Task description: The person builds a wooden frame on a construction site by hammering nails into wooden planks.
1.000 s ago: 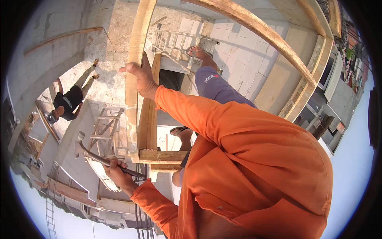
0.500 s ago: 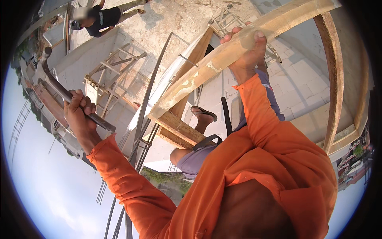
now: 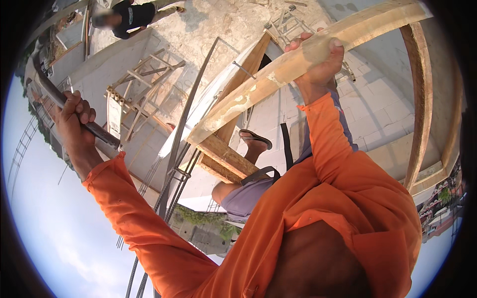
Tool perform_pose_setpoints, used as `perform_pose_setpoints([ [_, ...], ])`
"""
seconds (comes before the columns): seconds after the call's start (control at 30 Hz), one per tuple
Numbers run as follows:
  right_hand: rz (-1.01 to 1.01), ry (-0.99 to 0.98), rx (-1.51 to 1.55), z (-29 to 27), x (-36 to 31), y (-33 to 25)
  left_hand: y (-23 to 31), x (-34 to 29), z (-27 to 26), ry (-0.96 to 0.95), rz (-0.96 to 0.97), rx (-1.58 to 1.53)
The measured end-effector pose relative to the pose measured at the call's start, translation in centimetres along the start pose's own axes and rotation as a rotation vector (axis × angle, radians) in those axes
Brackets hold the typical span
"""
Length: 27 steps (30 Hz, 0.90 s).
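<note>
My left hand (image 3: 74,119) is closed round the dark handle of a hammer (image 3: 49,88), raised out at the left. The hammer's head end is at the far upper left and partly blurred. With my right hand (image 3: 323,69) I grip a long pale wooden beam (image 3: 233,103), thumb on the near side and fingertips over the far edge. A long nail (image 3: 243,69) sticks up at a slant from the beam's far edge, left of my right hand. Shorter timbers (image 3: 226,156) meet the beam's lower left end.
Steel reinforcing bars (image 3: 175,186) and a slim dark upright bar (image 3: 191,107) rise beside the beam's left end. A curved timber (image 3: 420,99) stands at right. Below are a wooden trestle (image 3: 141,92), a block wall (image 3: 382,114) and another person (image 3: 131,19) at upper left.
My left hand has swung the hammer outward to the left, away from the nail. My right hand keeps its hold on the beam; the view has shifted slightly.
</note>
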State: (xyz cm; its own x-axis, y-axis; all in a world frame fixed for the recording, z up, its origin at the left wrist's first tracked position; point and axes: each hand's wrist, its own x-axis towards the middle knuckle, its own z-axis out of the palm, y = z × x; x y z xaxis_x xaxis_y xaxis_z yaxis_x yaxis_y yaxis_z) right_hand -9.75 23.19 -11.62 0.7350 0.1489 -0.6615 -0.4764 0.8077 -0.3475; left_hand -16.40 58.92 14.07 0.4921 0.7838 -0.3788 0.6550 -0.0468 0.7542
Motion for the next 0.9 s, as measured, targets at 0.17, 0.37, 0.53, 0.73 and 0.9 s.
perform_pose_setpoints([
  [0.17,-0.029,-0.004,-0.014,-0.4,0.0,0.3,-4.4,-1.1,6.8,-0.178,-0.246,0.017],
  [0.37,-0.023,0.015,0.0,0.0,-0.1,-0.2,-5.9,-4.9,7.4,-0.389,-0.305,0.553],
  [0.53,-0.022,0.021,-0.036,0.5,-0.2,-0.3,0.4,1.5,-0.1,-0.033,0.01,0.039],
  [0.73,-0.064,0.03,-0.055,0.3,0.0,0.3,-5.4,-3.3,8.1,-0.238,-0.254,0.34],
  [0.9,-0.037,0.03,-0.138,0.4,0.0,-0.3,-4.9,-3.9,6.8,-0.391,-0.335,0.548],
])
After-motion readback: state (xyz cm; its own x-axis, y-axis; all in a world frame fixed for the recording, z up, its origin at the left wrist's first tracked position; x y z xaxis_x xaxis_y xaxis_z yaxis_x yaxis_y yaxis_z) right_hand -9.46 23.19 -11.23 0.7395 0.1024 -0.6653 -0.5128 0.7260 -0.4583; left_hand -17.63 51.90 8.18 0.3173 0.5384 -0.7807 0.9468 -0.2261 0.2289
